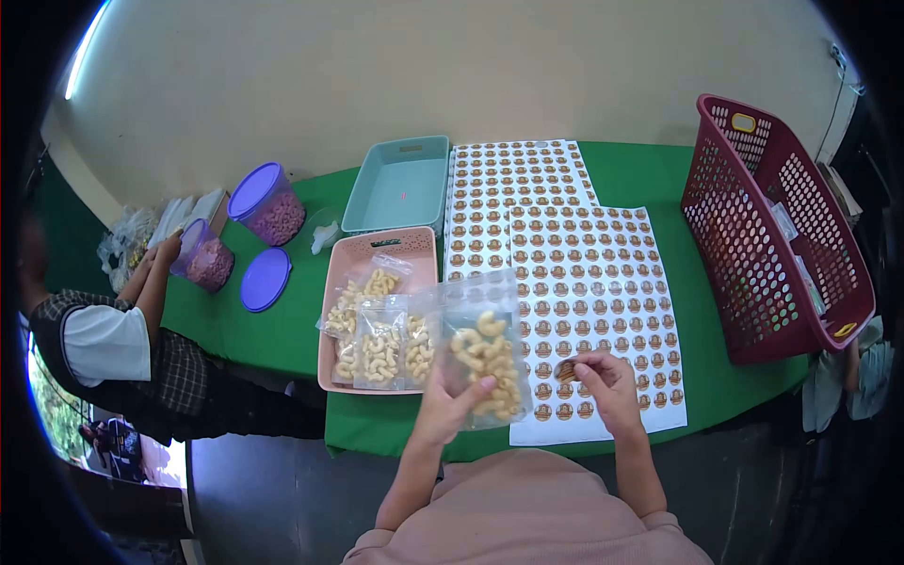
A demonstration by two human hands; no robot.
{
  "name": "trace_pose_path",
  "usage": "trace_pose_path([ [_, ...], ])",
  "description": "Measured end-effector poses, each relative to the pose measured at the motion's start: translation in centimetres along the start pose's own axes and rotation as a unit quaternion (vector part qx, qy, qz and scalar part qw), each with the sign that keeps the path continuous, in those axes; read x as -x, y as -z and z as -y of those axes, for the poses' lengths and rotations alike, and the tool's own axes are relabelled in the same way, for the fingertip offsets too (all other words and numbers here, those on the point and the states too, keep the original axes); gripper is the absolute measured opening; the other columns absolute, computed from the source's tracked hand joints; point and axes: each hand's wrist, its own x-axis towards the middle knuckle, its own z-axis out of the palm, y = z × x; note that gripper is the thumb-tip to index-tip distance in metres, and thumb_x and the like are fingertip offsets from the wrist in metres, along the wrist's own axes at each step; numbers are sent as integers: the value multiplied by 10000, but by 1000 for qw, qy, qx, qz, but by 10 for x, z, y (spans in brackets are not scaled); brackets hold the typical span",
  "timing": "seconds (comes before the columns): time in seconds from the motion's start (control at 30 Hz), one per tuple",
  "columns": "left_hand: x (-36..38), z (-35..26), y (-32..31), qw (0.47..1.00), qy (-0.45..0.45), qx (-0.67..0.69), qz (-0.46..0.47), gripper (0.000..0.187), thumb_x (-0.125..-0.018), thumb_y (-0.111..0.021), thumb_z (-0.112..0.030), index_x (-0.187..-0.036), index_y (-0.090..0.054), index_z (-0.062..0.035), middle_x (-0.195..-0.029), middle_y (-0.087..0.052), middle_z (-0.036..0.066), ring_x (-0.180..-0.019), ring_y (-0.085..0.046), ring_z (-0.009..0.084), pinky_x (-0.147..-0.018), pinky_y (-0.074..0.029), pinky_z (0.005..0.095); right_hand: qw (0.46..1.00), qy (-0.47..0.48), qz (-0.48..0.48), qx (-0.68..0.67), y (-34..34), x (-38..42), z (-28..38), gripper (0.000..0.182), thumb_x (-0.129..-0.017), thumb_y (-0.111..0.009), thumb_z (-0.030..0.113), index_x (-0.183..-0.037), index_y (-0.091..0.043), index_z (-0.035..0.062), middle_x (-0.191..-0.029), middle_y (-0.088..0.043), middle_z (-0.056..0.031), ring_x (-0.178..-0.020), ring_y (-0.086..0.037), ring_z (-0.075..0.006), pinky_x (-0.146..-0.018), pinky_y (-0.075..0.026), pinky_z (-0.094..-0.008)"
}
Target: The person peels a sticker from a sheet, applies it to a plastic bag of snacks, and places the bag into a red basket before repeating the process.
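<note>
A clear plastic pouch of curved, pale yellow snack pieces (490, 353) is gripped at its left side by my left hand (452, 405), the thumb across its front. My right hand (607, 391) pinches a round brown sticker (566, 371) between thumb and fingers, just right of the pouch. Beneath that hand lies a white sheet of round brown stickers (603, 282), and a second sticker sheet (476, 202) is partly under it. To the left, a pink basket (330, 292) holds several similar filled pouches (379, 344).
A green-blue tray (395, 184) stands behind the pink basket. A tall maroon basket (734, 254) with packets inside is at right. At left are purple-lidded tubs (268, 205), a loose purple lid (266, 280) and a co-worker (122, 330) whose hands are at a tub.
</note>
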Motion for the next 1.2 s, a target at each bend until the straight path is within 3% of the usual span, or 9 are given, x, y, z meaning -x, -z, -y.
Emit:
trace_pose_path([
  [0.1, 2, 5, -13, 999, 27, -11, 34, 619, -707, -632, 5, -1216, -279, 6, -1123, -451, 127, -1026, -490, 198, -844, -443, 313, 999, 13, 37, -29, -17, 4, 11, 131, -812, -536, 38, -925, -572, -18, -818, -587, -32, -785, -537, -72, -685, -425, -197],
  [0.27, 6, 13, -16, 996, 10, -59, 67, 640, -687, -668, -21, -1206, -294, 21, -1106, -461, 113, -1012, -483, 172, -843, -431, 295, 998, 48, 19, 41, -33, 5, 16, 289, -757, -610, 39, -993, -445, 8, -764, -595, -54, -631, -482, -30, -565, -369, -165],
  [0.37, 5, 12, -16, 994, 12, -76, 80, 664, -653, -691, -11, -1198, -313, 19, -1105, -466, 115, -1021, -483, 181, -854, -430, 308, 997, 51, 13, 51, -38, 7, 19, 283, -756, -600, 8, -981, -429, 9, -756, -598, -67, -668, -521, -57, -603, -394, -177],
  [0.5, 8, 11, -23, 995, 2, -69, 75, 697, -604, -722, 8, -1183, -335, 13, -1107, -474, 121, -1025, -489, 192, -858, -432, 321, 998, 47, -20, 45, -44, 10, 15, 271, -747, -610, 7, -949, -429, 16, -749, -604, -74, -662, -531, -59, -599, -391, -177],
  [0.57, 9, 13, -25, 995, -8, -76, 60, 694, -601, -725, 10, -1179, -340, 12, -1102, -482, 122, -1021, -493, 193, -856, -432, 320, 993, 94, -61, 35, -49, 11, 11, 262, -743, -635, 50, -923, -447, 13, -738, -604, -53, -615, -494, -33, -560, -378, -168],
  [0.67, 11, 15, -27, 994, -39, -87, 54, 635, -630, -711, 1, -1153, -353, 17, -1085, -490, 124, -1004, -501, 188, -847, -432, 310, 992, 91, -83, -5, -55, 16, 11, 258, -734, -644, 45, -903, -452, 15, -732, -606, -56, -629, -512, -37, -559, -379, -168],
  [1.0, 12, 14, -28, 992, -64, -95, 50, 523, -677, -681, -6, -1105, -382, 18, -1051, -512, 121, -971, -517, 178, -826, -434, 286, 993, 95, -74, -12, -55, 16, 6, 264, -719, -656, 32, -906, -472, 8, -735, -606, -55, -651, -529, -46, -559, -384, -167],
  [1.2, 15, 14, -28, 992, -69, -92, 46, 502, -687, -662, 7, -1105, -385, 15, -1047, -514, 112, -962, -520, 168, -830, -428, 283, 983, 170, -75, -3, -58, 18, -1, 216, -713, -655, 2, -887, -527, 4, -759, -603, -64, -641, -530, -54, -541, -403, -175],
])
